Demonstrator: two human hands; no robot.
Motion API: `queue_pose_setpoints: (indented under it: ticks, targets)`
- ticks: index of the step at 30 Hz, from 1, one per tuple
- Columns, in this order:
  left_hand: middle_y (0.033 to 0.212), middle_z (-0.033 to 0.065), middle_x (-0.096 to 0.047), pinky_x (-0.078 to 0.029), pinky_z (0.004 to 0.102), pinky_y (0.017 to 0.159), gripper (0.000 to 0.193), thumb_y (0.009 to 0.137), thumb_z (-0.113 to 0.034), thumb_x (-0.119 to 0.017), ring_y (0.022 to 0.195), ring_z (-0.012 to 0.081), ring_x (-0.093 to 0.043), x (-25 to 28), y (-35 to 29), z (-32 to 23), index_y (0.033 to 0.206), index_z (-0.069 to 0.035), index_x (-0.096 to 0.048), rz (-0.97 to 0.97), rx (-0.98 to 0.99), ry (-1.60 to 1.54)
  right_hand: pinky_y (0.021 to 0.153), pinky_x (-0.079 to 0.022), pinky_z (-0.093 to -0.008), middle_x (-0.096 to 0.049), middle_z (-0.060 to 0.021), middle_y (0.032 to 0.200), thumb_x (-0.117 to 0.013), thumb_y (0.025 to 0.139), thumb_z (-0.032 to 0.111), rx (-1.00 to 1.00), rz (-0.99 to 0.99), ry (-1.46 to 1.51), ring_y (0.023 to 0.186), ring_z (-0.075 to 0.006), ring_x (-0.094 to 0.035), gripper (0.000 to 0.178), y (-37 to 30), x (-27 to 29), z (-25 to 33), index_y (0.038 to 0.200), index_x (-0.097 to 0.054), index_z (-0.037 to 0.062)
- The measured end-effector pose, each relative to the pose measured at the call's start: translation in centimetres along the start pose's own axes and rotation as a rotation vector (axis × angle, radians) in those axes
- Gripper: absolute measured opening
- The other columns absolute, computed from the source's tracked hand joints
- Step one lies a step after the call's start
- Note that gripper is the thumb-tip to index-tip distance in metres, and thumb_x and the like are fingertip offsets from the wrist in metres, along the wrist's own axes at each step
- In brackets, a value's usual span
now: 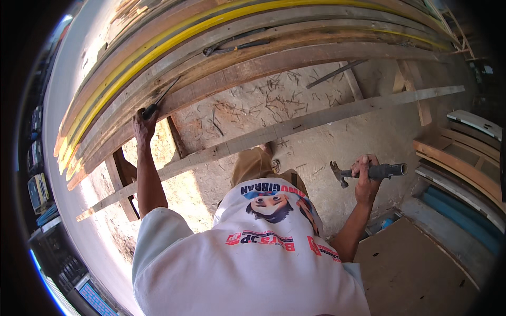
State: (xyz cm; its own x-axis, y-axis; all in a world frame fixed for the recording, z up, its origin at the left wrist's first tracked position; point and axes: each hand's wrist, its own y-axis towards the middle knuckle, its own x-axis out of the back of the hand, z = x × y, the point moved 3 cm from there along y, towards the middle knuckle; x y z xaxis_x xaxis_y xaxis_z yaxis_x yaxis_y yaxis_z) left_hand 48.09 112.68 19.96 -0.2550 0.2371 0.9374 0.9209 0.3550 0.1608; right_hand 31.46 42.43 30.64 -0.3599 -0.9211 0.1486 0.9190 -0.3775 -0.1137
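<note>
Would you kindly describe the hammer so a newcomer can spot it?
From the white shirt at lower middle, look up and right to the right grip. The hammer is held there, head leftward. That crosswise head sets it apart from the slim straight tool in the left grip.

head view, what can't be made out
In the head view:
Slim metal tool with a black handle: the left hand covers part of its grip.
Metal claw hammer with a black grip: the right hand hides its middle.
Thin dark bits strewn over the grey concrete floor: too small to count.
Long brown wooden boards at the top: cut off by the upper edge.
</note>
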Motion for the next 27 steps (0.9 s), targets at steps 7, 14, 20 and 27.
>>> queue_pose_setpoints:
  ticks: [7, 14, 20, 27]
  targets:
    - [0.134, 0.0293, -0.062, -0.048, 0.0455, 0.105, 0.09, 0.078, -0.067, -0.079, 0.127, 0.0395, -0.06, 0.7, 1.3, -0.3, 0.134, 0.002, -0.063, 0.137, 0.154, 0.007, 0.067, -0.045, -0.0308, -0.052, -0.0022, 0.071, -0.058, 0.108, 0.032, -0.082, 0.054, -0.04, 0.065, -0.0122, -0.049, 0.033, 1.7, -0.5, -1.0, 0.094, -0.057, 0.0021]
    - [0.148, 0.0294, -0.049, -0.035, 0.0524, 0.116, 0.104, 0.078, -0.073, -0.075, 0.14, 0.0445, -0.043, 1.9, -0.8, -2.4, 0.149, -0.001, -0.049, -0.154, 0.294, 0.06, 0.065, -0.045, -0.0298, -0.055, -0.0028, 0.071, -0.059, 0.107, 0.032, -0.103, 0.133, -0.01, 0.064, -0.0124, -0.052, 0.032, 2.9, -0.9, 0.2, 0.096, -0.057, 0.0014]
    - [0.138, 0.026, -0.055, -0.036, 0.0519, 0.113, 0.076, 0.088, -0.051, -0.077, 0.132, 0.042, -0.048, 3.3, -8.1, -9.2, 0.143, -0.005, -0.053, -0.219, 0.066, -0.026, 0.073, -0.049, -0.034, -0.056, -0.0041, 0.073, -0.056, 0.108, 0.033, -0.026, 0.282, 0.022, 0.066, -0.0138, -0.053, 0.033, 3.3, -1.0, -0.8, 0.099, -0.058, 0.0012]
    - [0.137, 0.0261, -0.056, -0.039, 0.0503, 0.113, 0.061, 0.089, -0.028, -0.076, 0.131, 0.0427, -0.05, -0.8, -10.3, -9.4, 0.139, -0.001, -0.054, -0.172, -0.039, -0.095, 0.096, -0.048, -0.043, -0.067, -0.017, 0.103, -0.063, 0.101, 0.044, -0.111, 0.282, -0.736, 0.103, -0.0322, -0.065, 0.045, -0.3, 2.0, -6.7, 0.113, -0.066, 0.0008]
